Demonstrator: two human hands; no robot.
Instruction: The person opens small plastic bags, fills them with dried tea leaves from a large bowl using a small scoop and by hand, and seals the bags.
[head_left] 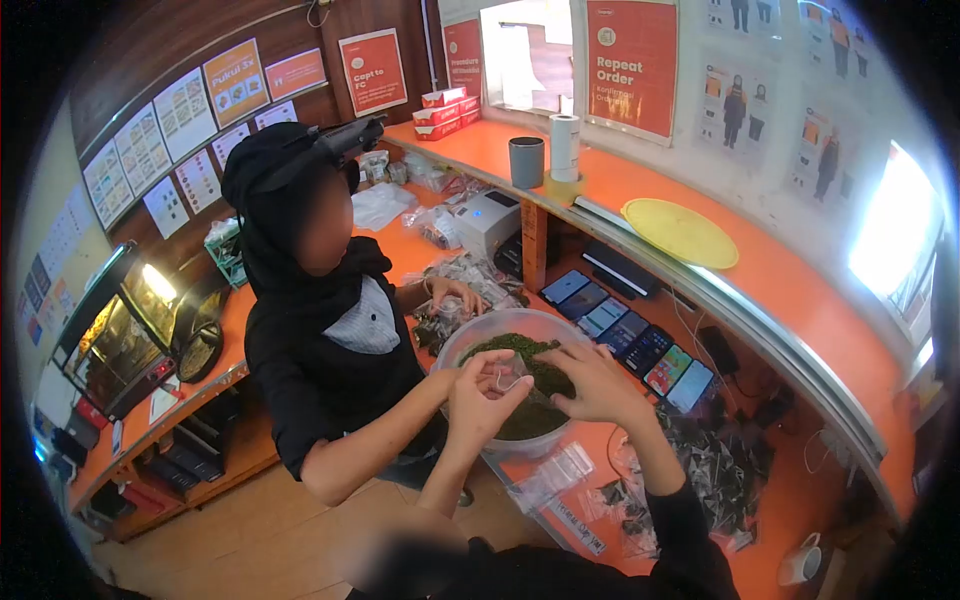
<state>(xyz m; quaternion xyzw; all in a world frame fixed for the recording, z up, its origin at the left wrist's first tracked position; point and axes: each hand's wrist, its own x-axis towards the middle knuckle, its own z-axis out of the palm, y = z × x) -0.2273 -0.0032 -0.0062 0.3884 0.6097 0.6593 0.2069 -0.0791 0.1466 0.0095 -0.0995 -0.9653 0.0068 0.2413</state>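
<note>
A round translucent plastic tub (452, 352) holds finely chopped green herbs (548, 378). Over its near left side, my left hand (484, 408) is closed, pinching a small clear plastic bag (512, 374). My right hand (604, 388) reaches over the tub's right rim, its fingers apart and their tips at the herbs. A co-worker (315, 330) in black stands to the left, one forearm stretched toward the tub beside my left hand; that hand is partly hidden by mine. The co-worker's other hand (456, 294) rests on filled small bags (450, 325) behind the tub.
Flat clear bags (556, 475) lie at the table's front edge. Many small packets of dark green contents (705, 470) cover the right side. Several phones (640, 345) line the shelf's foot. A white mug (800, 562) stands at lower right; a yellow disc (680, 232) sits on the upper ledge.
</note>
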